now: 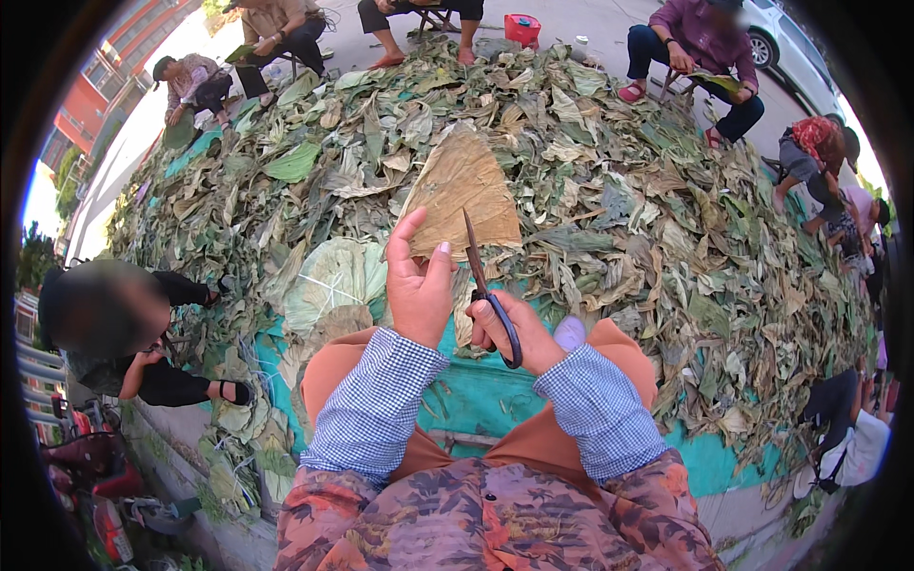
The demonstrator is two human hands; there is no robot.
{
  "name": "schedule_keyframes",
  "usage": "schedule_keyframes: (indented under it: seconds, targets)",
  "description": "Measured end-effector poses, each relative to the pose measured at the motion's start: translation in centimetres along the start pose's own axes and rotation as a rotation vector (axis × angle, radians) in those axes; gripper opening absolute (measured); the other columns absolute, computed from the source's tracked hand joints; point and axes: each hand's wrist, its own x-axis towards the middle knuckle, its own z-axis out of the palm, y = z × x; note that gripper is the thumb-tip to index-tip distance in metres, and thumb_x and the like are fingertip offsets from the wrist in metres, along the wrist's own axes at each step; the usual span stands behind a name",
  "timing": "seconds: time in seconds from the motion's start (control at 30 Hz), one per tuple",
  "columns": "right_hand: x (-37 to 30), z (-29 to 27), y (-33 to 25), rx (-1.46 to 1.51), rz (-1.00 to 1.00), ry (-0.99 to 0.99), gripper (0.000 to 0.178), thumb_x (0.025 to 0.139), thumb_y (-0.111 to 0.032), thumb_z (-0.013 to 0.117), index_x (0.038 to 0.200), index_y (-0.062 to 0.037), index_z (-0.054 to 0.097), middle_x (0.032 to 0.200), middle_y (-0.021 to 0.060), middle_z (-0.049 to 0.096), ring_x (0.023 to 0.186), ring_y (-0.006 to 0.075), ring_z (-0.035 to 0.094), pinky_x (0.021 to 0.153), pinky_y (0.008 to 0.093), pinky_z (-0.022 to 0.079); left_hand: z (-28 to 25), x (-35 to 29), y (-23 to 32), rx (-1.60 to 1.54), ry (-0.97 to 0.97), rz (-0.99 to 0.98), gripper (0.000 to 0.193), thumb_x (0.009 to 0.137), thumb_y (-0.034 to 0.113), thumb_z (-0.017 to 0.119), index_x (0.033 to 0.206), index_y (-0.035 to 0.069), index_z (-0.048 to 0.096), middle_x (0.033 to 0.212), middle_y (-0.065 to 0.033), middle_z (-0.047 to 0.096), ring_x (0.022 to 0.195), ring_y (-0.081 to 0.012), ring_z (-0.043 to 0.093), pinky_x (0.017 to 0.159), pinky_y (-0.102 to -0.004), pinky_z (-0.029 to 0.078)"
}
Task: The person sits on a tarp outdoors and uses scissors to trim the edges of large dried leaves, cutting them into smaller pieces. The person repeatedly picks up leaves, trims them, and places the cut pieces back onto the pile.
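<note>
My left hand (pixel 422 290) holds a dried brown leaf (pixel 466 190) by its lower left edge. The leaf is fan-shaped, with ribs spreading through it, and stands over the heap. Some of the left fingers are hidden behind it. My right hand (pixel 522 328) grips dark metal scissors (pixel 475 255), fingers wrapped at the looped handles. Their narrow blades point up and overlap the leaf's lower part in view; whether they touch it I cannot tell. To the left of my left hand lies a round, pale green bundle of leaves (pixel 335 278), tied with white string.
A wide heap of dried leaves (pixel 647 219) spreads ahead and to both sides, over a green sheet (pixel 495 390). Several people sit around it, one close at my left (pixel 114 324). A red bucket (pixel 522 29) stands at the far side, a car (pixel 790 52) behind.
</note>
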Motion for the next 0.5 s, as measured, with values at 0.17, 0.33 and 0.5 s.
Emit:
schedule_keyframes:
  seconds: [0.17, 0.33, 0.5]
  targets:
    - [-0.3, -0.2, -0.8, -0.069, 0.045, 0.02, 0.044, 0.096, -0.049, 0.058, 0.09, -0.0047, 0.057, 0.063, 0.0016, 0.059, 0.056, 0.0089, 0.055, 0.051, 0.0237, 0.044, -0.1, 0.3, 0.2, -0.043, 0.056, 0.029, 0.043, 0.093, 0.002, 0.057, 0.135, 0.005, 0.047, 0.106, -0.0051, 0.061, 0.077, -0.0102, 0.059, 0.07, -0.0237, 0.05]
    - [-0.4, -0.3, -1.5, -0.097, 0.082, 0.04, 0.045, 0.095, -0.049, 0.06, 0.085, -0.006, 0.055, 0.06, 0.0015, 0.06, 0.052, 0.0084, 0.054, 0.048, 0.0236, 0.043, -0.8, 0.5, 0.4, -0.07, 0.114, -0.072, 0.036, 0.095, 0.004, 0.055, 0.131, 0.007, 0.053, 0.092, -0.0009, 0.063, 0.072, -0.0084, 0.058, 0.063, -0.0223, 0.047]
    - [-0.5, -0.4, -1.1, -0.044, 0.078, 0.005, 0.048, 0.096, -0.05, 0.058, 0.096, -0.0024, 0.057, 0.069, 0.0017, 0.061, 0.062, 0.0083, 0.057, 0.058, 0.0232, 0.047, -0.8, 0.7, 0.1, -0.134, 0.126, -0.069, 0.035, 0.095, 0.003, 0.055, 0.13, 0.007, 0.054, 0.104, -0.0038, 0.063, 0.074, -0.0088, 0.058, 0.062, -0.0224, 0.047]
